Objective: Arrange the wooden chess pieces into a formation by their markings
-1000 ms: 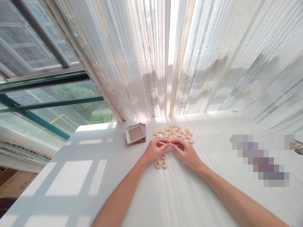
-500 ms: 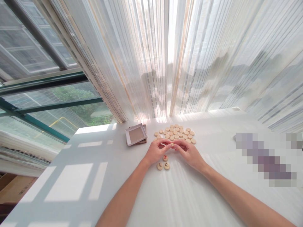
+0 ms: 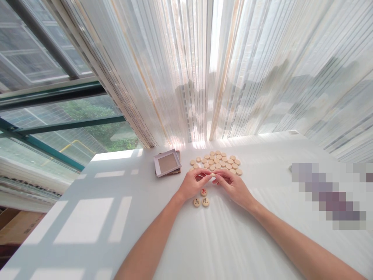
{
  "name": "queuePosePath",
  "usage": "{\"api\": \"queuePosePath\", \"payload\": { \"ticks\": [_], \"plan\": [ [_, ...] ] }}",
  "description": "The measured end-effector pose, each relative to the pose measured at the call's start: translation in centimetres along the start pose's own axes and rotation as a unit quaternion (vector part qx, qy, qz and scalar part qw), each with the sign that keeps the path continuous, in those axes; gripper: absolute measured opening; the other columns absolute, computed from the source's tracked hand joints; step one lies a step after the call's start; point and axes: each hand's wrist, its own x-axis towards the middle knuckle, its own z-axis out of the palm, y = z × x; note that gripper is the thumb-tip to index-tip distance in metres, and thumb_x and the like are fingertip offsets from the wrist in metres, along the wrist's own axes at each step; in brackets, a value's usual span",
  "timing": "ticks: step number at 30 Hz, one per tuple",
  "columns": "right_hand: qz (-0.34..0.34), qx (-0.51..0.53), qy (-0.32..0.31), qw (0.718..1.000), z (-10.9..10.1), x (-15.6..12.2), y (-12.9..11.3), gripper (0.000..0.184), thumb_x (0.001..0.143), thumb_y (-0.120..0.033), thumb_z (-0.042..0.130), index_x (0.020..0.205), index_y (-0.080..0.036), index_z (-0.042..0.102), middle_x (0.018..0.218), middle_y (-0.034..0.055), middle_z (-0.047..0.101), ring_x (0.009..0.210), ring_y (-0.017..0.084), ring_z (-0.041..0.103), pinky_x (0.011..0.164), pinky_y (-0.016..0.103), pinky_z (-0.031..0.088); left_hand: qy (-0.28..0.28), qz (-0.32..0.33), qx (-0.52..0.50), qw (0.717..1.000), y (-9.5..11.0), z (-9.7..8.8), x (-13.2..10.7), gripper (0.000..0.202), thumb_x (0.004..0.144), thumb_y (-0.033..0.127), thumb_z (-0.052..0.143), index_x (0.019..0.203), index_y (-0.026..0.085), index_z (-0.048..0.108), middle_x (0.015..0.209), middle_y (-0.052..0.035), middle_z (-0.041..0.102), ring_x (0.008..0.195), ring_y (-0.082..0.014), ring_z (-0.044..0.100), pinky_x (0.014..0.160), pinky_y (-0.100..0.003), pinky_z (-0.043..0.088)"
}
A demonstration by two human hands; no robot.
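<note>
While facing the tabletop (image 3: 186, 252), pinched a disc (image 3: 213, 175) between the fingertips of the left hand (image 3: 192, 183) and the right hand (image 3: 230, 184); held it between the blank discs (image 3: 218, 160), farther off, and three lettered discs (image 3: 205, 202), nearer, marked in red and black; had the open tray (image 3: 167, 162) left of the blank discs, beyond the left hand

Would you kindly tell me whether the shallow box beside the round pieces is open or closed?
Open: the shallow box faces upward with nothing over it, showing its brown bottom inside pale walls.
</note>
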Motion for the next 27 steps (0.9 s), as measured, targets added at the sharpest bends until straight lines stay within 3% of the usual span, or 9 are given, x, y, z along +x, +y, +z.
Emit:
{"api": "queuePosePath", "payload": {
  "ticks": [16,22,27],
  "plan": [
    [0.006,0.0,-0.016,1.0,0.18,-0.23,-0.14,0.034,0.095,-0.047,0.057,0.119,-0.024,0.062,0.105,0.007,0.075,0.084,0.022,0.074,0.082,0.039,0.06,-0.012,0.012,-0.014,1.0,-0.15,0.15,-0.03,0.032,0.09,0.042,0.066,0.111,0.019,0.071,0.1,-0.0077,0.075,0.092,-0.0205,0.071,0.085,-0.032,0.057],
    [0.0,0.0,-0.009,1.0,0.18,-0.2,-0.14,0.032,0.094,-0.047,0.059,0.116,-0.024,0.063,0.108,0.0075,0.074,0.084,0.022,0.074,0.082,0.04,0.06,-0.016,0.015,-0.011,1.0,-0.33,0.08,-0.03,0.03,0.089,0.04,0.066,0.11,0.019,0.07,0.1,-0.0081,0.074,0.091,-0.0201,0.07,0.085,-0.032,0.058],
    [0.0,-0.002,0.011,1.0,0.29,-0.15,0.21,0.03,0.092,-0.05,0.061,0.108,-0.024,0.06,0.097,0.0061,0.074,0.081,0.023,0.074,0.079,0.038,0.061,-0.011,0.014,-0.01,1.0,-0.55,0.08,0.0,0.029,0.087,0.04,0.069,0.105,0.017,0.07,0.098,-0.0085,0.073,0.089,-0.0199,0.07,0.082,-0.032,0.058]
  ]
}}
